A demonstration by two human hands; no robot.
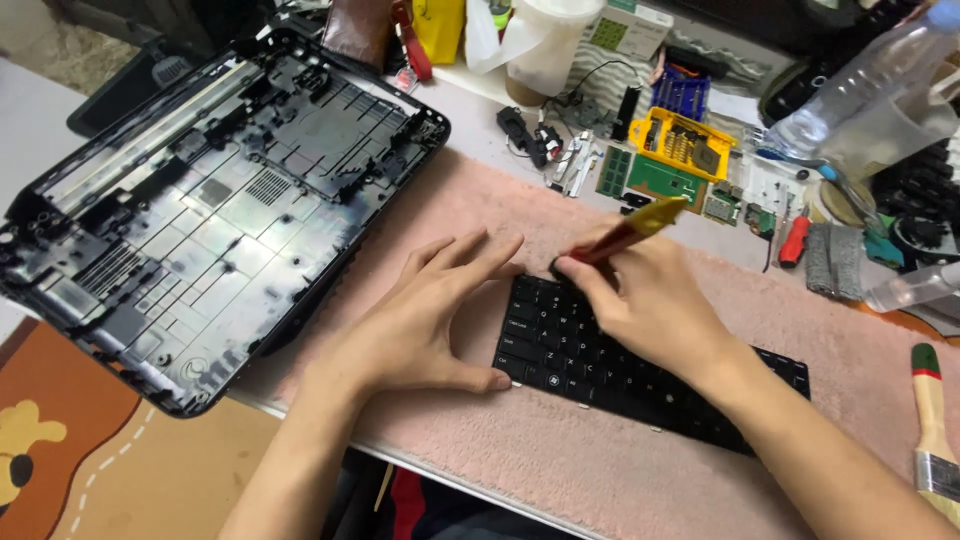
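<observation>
Two hands work our flat black laptop keyboard (640,370) on the pink fuzzy mat (620,470) covering the bench: left hand (425,320) spread wide, steadying its edge; right hand (640,300) gripping a red-and-yellow-handled tool (630,230) at its top-left keys. Beyond lies a black plastic laptop shell (210,210).

A flat black laptop keyboard (640,365) lies loose on the pink cloth in the lower centre of the frame, angled down toward the right, keys facing up. A slim red-and-yellow tool (632,230) tilts above its upper left corner, tip down.
</observation>
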